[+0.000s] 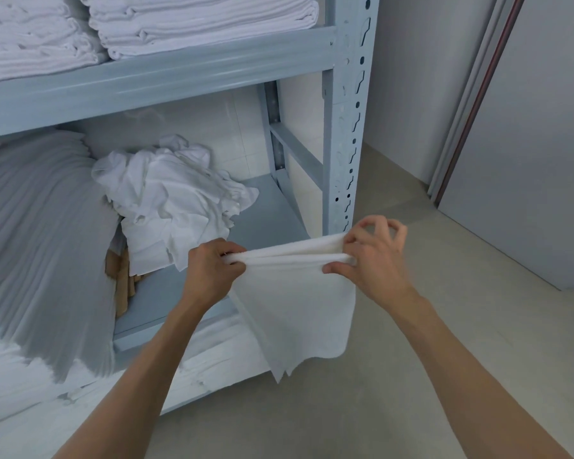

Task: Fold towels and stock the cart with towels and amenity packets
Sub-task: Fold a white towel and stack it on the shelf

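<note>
The left hand (212, 270) grips one end of a small white towel (295, 303), and the right hand (368, 256) pinches the other end, so the top edge stretches taut between them and the rest hangs below, in front of the shelf (262, 223). It looks light, soft and floppy, so it will probably sag wherever it is unsupported; corners and edges seem the best holds. A crumpled pile of towels (173, 197) lies beyond the left hand.

lighting bright, even and diffuse; source not visible. shadows soft and faint under the shelf (153, 77) beam. no glare. linen (43, 246) at left edge heavily smeared by blur. wide-angle distortion bends the post (348, 120) and door (527, 144) lines. centre acceptably sharp.
</note>
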